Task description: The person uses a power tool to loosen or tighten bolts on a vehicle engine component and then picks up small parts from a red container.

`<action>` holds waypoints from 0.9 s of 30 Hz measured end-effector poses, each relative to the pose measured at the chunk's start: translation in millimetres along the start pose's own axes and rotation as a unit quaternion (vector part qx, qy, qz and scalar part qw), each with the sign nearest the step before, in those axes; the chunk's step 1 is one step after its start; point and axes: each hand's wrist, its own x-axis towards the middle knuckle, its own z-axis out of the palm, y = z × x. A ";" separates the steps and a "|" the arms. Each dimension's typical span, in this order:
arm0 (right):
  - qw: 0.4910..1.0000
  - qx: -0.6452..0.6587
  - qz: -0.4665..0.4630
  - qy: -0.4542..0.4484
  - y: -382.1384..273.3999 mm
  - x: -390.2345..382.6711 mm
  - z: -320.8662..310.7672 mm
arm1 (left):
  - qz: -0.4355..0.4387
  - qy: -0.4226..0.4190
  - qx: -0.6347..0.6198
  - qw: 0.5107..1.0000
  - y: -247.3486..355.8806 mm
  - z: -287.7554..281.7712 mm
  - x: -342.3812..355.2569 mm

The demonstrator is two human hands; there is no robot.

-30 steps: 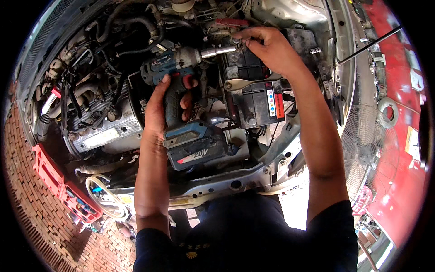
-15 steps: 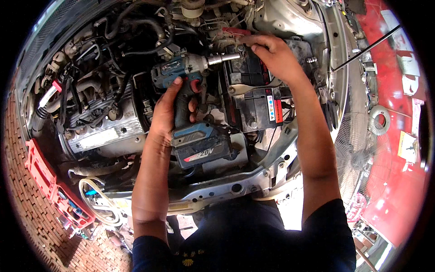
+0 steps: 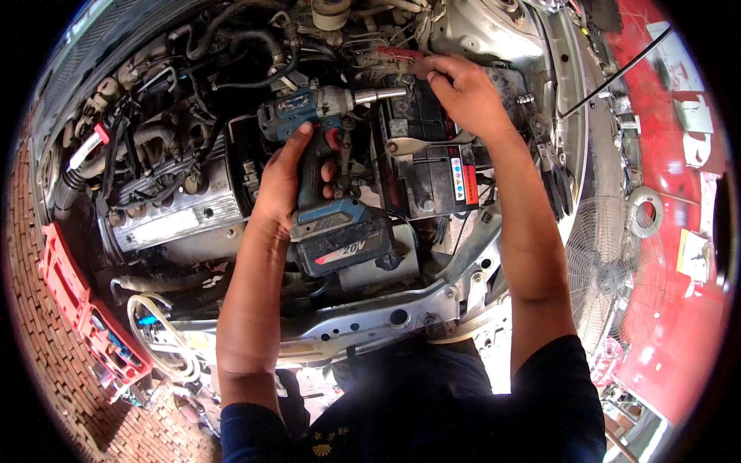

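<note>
**Cordless impact wrench held level over the car battery**

The left hand point(image 3: 289, 181) is wrapped around the pistol grip of a blue cordless impact wrench point(image 3: 328, 166), thumb up the side of the grip near the red trigger. The right hand point(image 3: 463, 96) is curled at the tip of the wrench's socket extension point(image 3: 382, 94), its fingertips pinched around something there that is too small to make out.

The wrench looks heavy and bottom-weighted: the large battery pack point(image 3: 347, 243) hangs below the fist, so the grip just above it is the sound place to hold. The body is rigid, the rubbery handle unlikely to slip. It probably kicks when it bites, which argues for a steadying hand at the nose.

The left forearm runs straight up from the lower edge, wrist slightly cocked, tool pointing right. The right arm reaches in long, elbow nearly straight, wrist bent inward.

The wrench sits above the black car battery point(image 3: 428, 166) in the open engine bay point(image 3: 166, 204). A red tool tray point(image 3: 77, 309) lies far left, a pedestal fan point(image 3: 614, 270) to the right.
</note>
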 end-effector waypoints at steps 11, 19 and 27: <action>0.991 0.006 0.126 -0.034 45.1 -0.4 21.2 | 0.049 -0.041 -0.002 0.998 -10.1 -8.1 2.5; 0.984 -0.088 0.088 -0.127 47.6 14.5 16.0 | 0.132 -0.042 0.065 0.988 -26.2 -25.6 27.2; 0.976 -0.200 0.009 -0.084 97.0 -2.2 -23.6 | 0.053 -0.089 0.006 0.995 -16.1 -11.0 6.8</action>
